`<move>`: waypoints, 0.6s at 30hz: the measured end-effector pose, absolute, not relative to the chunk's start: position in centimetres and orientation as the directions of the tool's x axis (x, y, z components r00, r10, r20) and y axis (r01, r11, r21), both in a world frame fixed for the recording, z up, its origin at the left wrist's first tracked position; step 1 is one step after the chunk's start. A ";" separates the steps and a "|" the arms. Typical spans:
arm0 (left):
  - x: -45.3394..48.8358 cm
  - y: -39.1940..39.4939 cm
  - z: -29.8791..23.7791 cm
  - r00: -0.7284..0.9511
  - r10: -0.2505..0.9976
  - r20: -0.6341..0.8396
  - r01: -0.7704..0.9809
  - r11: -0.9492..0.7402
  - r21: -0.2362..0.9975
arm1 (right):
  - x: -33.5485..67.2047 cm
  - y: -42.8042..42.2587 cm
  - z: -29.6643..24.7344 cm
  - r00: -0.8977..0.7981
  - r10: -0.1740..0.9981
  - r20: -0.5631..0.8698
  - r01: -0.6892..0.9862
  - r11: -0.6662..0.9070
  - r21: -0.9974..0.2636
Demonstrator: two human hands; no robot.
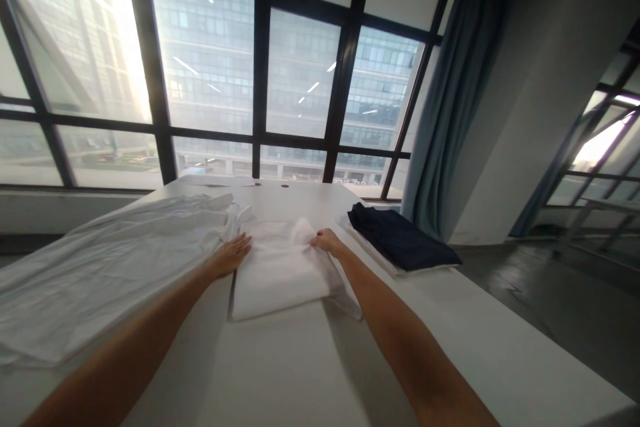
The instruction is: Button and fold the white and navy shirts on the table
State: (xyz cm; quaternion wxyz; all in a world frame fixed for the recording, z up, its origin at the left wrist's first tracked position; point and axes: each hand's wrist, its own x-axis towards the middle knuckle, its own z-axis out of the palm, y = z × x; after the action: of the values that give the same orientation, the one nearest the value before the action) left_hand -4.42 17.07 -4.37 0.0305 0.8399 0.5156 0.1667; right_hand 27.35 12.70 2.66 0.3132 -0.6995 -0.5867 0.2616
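Cloth lies by left fingers; right hand seemingly pinches it.

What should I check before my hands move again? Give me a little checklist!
1. Left hand flat at the left edge of the folded, roughly rectangular white cloth: ok.
2. Right hand pinching that cloth: ok.
3. Its edges all lined up: not ok, a flap pokes out at the near right corner.
4. Folded dark navy cloth out of the way: ok, off to the right.
5. Long white cloth on the left smooth: not ok, wrinkled.
6. Folded cloth's underside flat: cannot tell, hidden.
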 end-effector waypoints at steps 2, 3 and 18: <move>-4.5 16.9 -4.5 0.403 0.875 0.269 0.846 -0.468 0.256 | 27.0 13.0 3.6 0.180 0.983 0.037 0.667 -0.094 -0.739; -4.6 16.9 -4.6 0.400 0.873 0.279 0.844 -0.469 0.259 | 27.0 13.2 4.3 0.183 0.981 0.067 0.673 -0.076 -0.736; -3.8 16.1 -4.8 0.391 0.867 0.310 0.890 -0.442 0.112 | 39.2 14.4 19.8 0.074 0.879 0.472 0.907 0.138 -0.399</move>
State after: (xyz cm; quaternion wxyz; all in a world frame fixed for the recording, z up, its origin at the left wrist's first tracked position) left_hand -3.82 16.12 -4.81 -0.0360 0.8332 0.5272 0.1632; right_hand 39.25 14.39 19.82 0.3261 -0.6561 -0.6802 -0.0214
